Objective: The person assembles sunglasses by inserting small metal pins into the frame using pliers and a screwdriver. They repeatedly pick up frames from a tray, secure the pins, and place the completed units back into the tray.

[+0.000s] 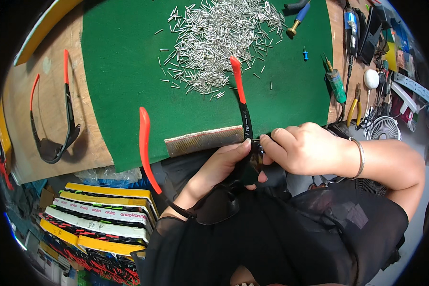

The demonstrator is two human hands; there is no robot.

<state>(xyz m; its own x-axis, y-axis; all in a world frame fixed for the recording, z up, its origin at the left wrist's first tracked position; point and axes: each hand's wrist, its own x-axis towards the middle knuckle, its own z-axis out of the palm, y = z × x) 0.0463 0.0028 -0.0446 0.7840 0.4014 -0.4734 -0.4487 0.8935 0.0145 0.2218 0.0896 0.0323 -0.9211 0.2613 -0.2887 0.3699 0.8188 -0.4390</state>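
Close to my body, a pair of black sunglasses (218,206) with red temple tips is held upside down, both temples pointing away from me. My left hand (217,168) is closed around the frame, its thumb pressed near the hinge of the right temple. Against that same hinge, the fingers of my right hand (300,148) pinch a thin metal pin (256,139), mostly hidden by the fingertips. Beyond the hands, a large heap of small silver pins (219,45) is spread over the green mat (124,90). A perforated metal strip (202,140) lies along the mat's near edge.
Another pair of sunglasses (55,150) lies on the wooden table at left. Stacked boxes (105,209) stand below it. Toward the right are a blue-handled tool (300,15), a green-handled tool (337,86), yellow pliers (353,107), cables and a small fan (385,129).
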